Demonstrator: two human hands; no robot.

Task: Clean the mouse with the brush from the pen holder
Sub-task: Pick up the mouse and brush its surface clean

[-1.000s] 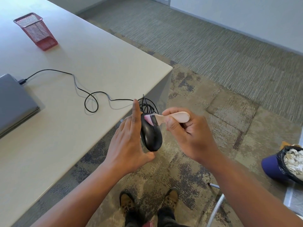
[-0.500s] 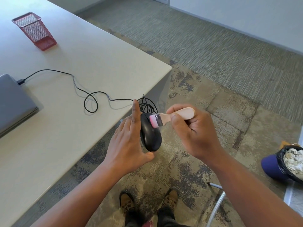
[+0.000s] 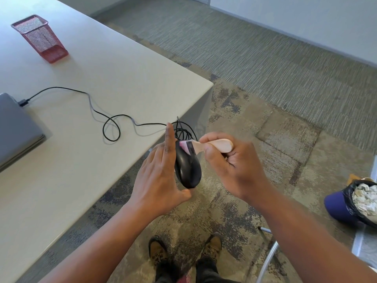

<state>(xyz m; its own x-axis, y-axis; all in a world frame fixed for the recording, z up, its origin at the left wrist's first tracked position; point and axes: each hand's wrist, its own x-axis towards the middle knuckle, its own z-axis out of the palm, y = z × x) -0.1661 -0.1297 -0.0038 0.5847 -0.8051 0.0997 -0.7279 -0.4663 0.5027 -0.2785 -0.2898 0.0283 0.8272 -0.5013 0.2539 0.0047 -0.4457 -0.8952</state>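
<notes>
at the centre of the frame, just off the surface [image 3: 106, 64] corner, the left hand [image 3: 161, 176] cradles the black mouse [image 3: 186, 168], its fingers wrapped round it. the right hand [image 3: 228, 166] pinches the wooden brush [image 3: 206, 147], pink bristles on the mouse's upper end. best to sweep lightly along the seams, keeping the mouse steady and its cable [image 3: 114, 127] slack. the red pen holder [image 3: 40, 37] stands upper left.
</notes>
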